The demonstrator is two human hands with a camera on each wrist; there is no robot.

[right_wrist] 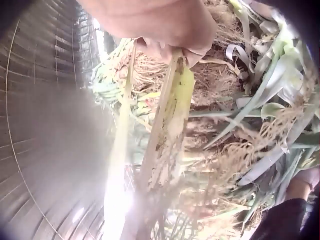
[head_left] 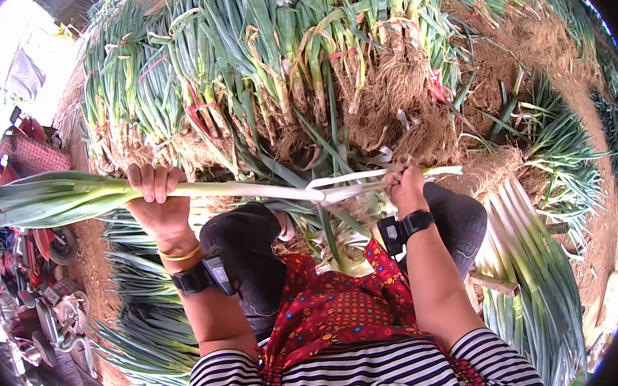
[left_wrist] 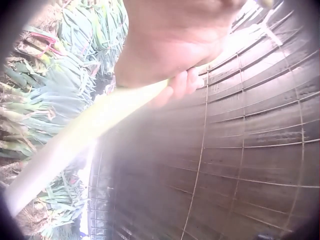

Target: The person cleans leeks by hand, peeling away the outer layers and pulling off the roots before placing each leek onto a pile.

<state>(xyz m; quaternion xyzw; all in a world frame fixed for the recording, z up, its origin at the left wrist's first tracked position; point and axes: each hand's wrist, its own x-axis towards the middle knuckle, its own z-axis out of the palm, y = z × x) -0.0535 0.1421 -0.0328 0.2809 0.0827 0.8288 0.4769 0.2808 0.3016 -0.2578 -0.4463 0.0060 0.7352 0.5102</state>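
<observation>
My left hand [head_left: 156, 208] grips a large green onion [head_left: 238, 190] where its white stalk turns into green leaves. The stalk lies level across my lap, leaves to the left, root end to the right. At that right end my right hand [head_left: 406, 186] pinches outer layers [head_left: 357, 189] that split away from the stalk. In the right wrist view these appear as a broad, dirt-specked strip [right_wrist: 172, 112] and a thinner pale strip [right_wrist: 125, 100], both running from the fingers. Blurred roots hang beside them. The left wrist view shows the smooth pale stalk [left_wrist: 85, 127] leaving the left fist.
Bundled green onions [head_left: 259, 64] with brown roots stand in a row in front. Cleaned white stalks [head_left: 526, 246] lie on a wooden support at right. More green leaves [head_left: 149, 305] spread at left. Parked motorbikes [head_left: 38, 241] stand farther left. Loose leaf scraps lie between the knees.
</observation>
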